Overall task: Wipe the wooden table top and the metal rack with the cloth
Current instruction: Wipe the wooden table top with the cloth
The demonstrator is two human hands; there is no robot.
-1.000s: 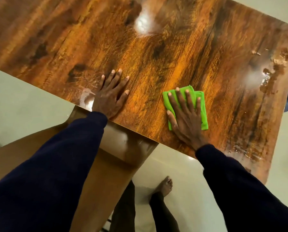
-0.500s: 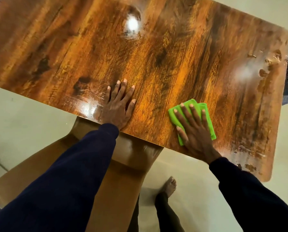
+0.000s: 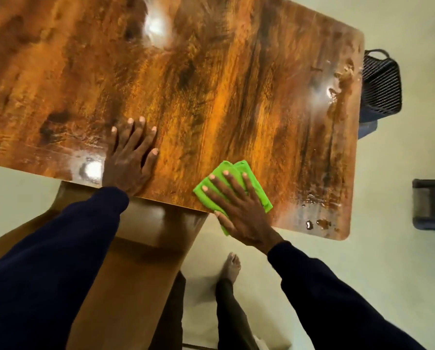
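The glossy wooden table top (image 3: 211, 84) fills the upper view. A folded green cloth (image 3: 239, 170) lies at its near edge, partly hanging over it. My right hand (image 3: 239, 213) presses flat on the cloth, fingers spread, thumb past the edge. My left hand (image 3: 130, 157) rests flat on the bare wood to the left, fingers apart, holding nothing. Wet patches and droplets (image 3: 337, 82) show near the table's right end. A black metal mesh rack (image 3: 380, 84) hangs off the right end of the table.
A brown wooden chair (image 3: 140, 248) stands under the near edge, below my left arm. My bare foot (image 3: 230, 267) is on the pale floor. A dark box-like object (image 3: 431, 205) sits on the floor at the right.
My right hand has slid the cloth toward the near edge, so the cloth now overhangs it. The view has shifted, bringing the rack and the table's right end into sight.
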